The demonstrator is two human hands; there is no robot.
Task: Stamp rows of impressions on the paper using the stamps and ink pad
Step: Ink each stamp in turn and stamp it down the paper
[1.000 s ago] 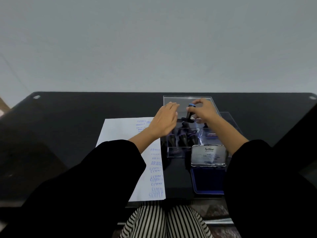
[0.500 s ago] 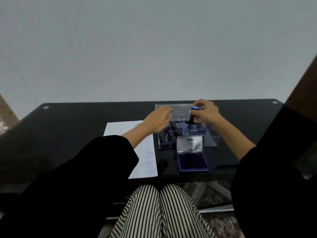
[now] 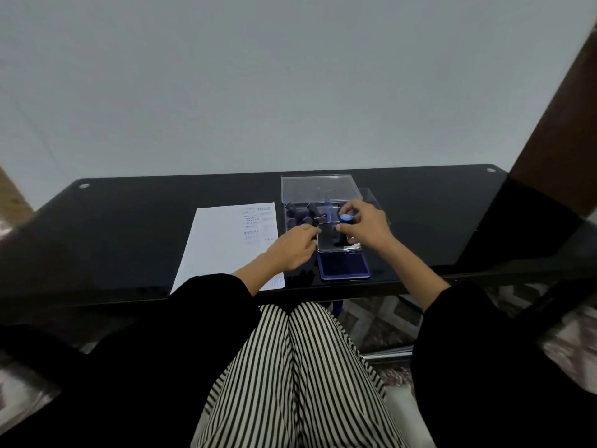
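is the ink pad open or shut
Open. The ink pad shows its bare blue inking surface, with the silvery lid swung up behind it.

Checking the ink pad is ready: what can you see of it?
The ink pad lies open on the black table, before the clear box: a dark blue-violet ink bed in a flat case, its shiny lid raised at the far edge. Fingers of the left hand are at the lid's left edge; contact unclear.
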